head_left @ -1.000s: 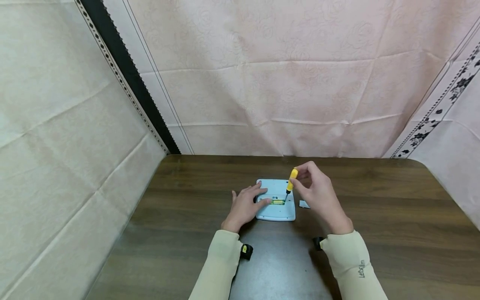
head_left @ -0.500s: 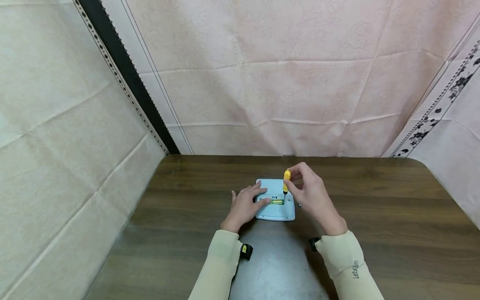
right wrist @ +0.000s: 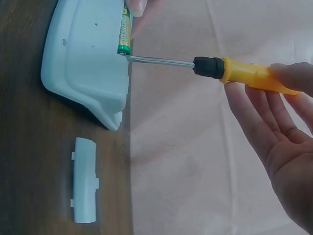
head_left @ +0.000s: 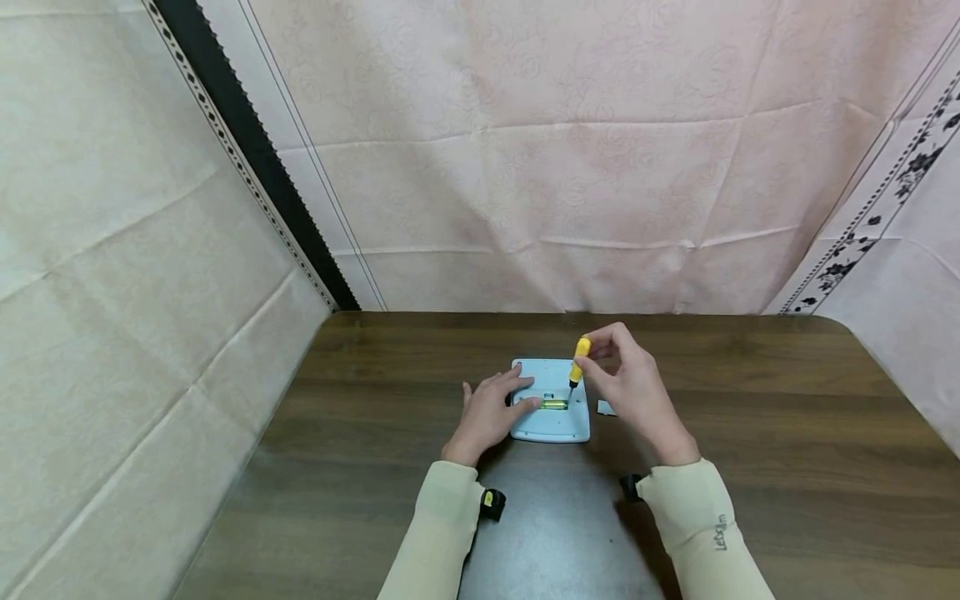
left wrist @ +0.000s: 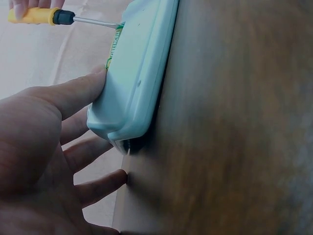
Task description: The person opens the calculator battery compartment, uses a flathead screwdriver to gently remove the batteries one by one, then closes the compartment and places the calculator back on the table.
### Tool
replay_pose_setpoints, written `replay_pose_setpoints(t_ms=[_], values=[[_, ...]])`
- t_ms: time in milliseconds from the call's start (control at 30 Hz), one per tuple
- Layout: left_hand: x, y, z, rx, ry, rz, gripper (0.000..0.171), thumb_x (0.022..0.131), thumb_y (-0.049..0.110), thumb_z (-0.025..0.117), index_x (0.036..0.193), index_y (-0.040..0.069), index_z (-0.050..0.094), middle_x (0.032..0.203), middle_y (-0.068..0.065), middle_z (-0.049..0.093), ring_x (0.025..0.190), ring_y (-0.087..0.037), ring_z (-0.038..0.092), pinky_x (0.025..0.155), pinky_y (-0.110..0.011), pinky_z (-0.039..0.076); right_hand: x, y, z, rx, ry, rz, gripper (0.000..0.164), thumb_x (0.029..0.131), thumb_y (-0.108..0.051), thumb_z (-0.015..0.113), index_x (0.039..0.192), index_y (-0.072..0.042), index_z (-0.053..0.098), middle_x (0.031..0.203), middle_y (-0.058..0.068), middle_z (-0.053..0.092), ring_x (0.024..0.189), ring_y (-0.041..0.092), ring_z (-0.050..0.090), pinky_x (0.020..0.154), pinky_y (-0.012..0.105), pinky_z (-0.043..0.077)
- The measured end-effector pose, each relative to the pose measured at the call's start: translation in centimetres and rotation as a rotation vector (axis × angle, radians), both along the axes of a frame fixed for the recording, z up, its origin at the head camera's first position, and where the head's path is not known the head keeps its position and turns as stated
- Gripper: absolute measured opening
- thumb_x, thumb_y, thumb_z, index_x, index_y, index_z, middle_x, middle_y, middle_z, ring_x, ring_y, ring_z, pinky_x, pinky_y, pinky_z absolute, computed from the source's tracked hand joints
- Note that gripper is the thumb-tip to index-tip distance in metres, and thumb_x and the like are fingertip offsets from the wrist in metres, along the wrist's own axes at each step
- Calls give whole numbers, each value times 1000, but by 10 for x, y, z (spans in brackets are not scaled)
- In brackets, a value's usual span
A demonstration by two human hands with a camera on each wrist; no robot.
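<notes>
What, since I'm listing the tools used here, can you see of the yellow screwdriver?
The screwdriver has a yellow, plastic-looking handle, a black collar and a slim, straight, metallic shaft. The right hand pinches the handle. The screwdriver stands steeply over the light-blue device, its top leaning toward that hand, and its tip reaches down beside the end of a green-ended battery. Whether tip and battery touch is unclear.

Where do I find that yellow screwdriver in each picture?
Head: the yellow screwdriver is just right of and below centre.
Left wrist: yellow screwdriver in the top left corner.
Right wrist: yellow screwdriver at upper right, pointing left.
Shared landmark: the green battery near its tip.
</notes>
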State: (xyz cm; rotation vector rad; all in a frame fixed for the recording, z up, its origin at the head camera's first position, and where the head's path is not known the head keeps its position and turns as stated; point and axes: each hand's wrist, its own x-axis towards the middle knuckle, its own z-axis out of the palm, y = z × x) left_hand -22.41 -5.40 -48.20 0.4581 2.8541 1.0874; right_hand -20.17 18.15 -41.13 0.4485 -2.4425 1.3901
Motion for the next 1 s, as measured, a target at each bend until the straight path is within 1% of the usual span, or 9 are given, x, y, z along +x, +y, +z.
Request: replay_pose_setpoints(t_ms=[100, 233, 333, 467, 567, 700, 800, 900, 1000], values=[[0, 1, -1, -1, -2, 5, 48, 103, 43, 70, 146, 22, 68, 164, 1, 46, 152, -35, 39, 118, -78, 4, -3, 4, -3, -48, -20, 0, 35, 96, -1, 79, 124, -5, 57, 112, 8, 67, 100, 21, 67, 85, 17, 54], [-1, 1, -2, 2, 4, 2, 48, 103, 43, 70, 146, 21, 68, 164, 1, 46, 152, -35, 39, 118, -78, 4, -6, 9, -7, -104, -44, 1, 34, 97, -1, 78, 124, -2, 57, 114, 11, 67, 101, 23, 67, 90, 15, 53], [-1, 1, -2, 7, 11, -6, 48, 104, 42, 70, 146, 20, 68, 164, 0, 46, 152, -35, 39, 118, -79, 4, -7, 12, -9, -130, -56, 1, 34, 98, -3, 78, 124, -1, 57, 114, 13, 66, 101, 23, 66, 92, 15, 52], [0, 1, -1, 9, 12, -10, 48, 104, 42, 70, 146, 20, 68, 164, -1, 46, 152, -36, 39, 118, -79, 4, -9, 18, -13, -162, -66, -11, 34, 98, -5, 78, 125, 0, 57, 114, 14, 66, 99, 22, 68, 90, 15, 53], [1, 1, 0, 10, 9, -14, 48, 104, 42, 70, 146, 20, 67, 165, -1, 46, 153, -36, 38, 118, -79, 4, -9, 22, -15, -207, -81, -19, 35, 98, -5, 78, 125, 1, 56, 114, 16, 66, 98, 21, 69, 86, 18, 57], [1, 0, -1, 15, 10, -17, 48, 104, 40, 71, 146, 19, 68, 164, -2, 46, 152, -36, 38, 118, -79, 4, -11, 26, -18, -286, -111, -3, 37, 99, -4, 76, 128, 3, 54, 116, 19, 64, 97, 19, 69, 84, 29, 62], [1, 0, -1, 21, 17, -17, 46, 104, 39, 71, 145, 19, 68, 164, -2, 47, 152, -37, 39, 117, -80, 4, -12, 28, -20, -337, -123, 15, 38, 99, -4, 76, 129, 4, 53, 117, 21, 64, 96, 17, 70, 85, 36, 62], [2, -1, -1, 24, 21, -17, 46, 104, 39, 71, 145, 19, 69, 164, -1, 47, 152, -37, 39, 117, -80, 4, -14, 31, -23, -377, -124, 24, 38, 100, -4, 75, 129, 6, 52, 116, 20, 65, 96, 15, 71, 84, 37, 62], [2, -1, -2, 26, 34, -16, 46, 104, 40, 71, 144, 18, 69, 163, -2, 48, 151, -37, 40, 117, -80, 4, -15, 34, -26, -409, -131, 31, 38, 101, -5, 74, 129, 6, 51, 115, 18, 65, 96, 14, 72, 83, 33, 62]])
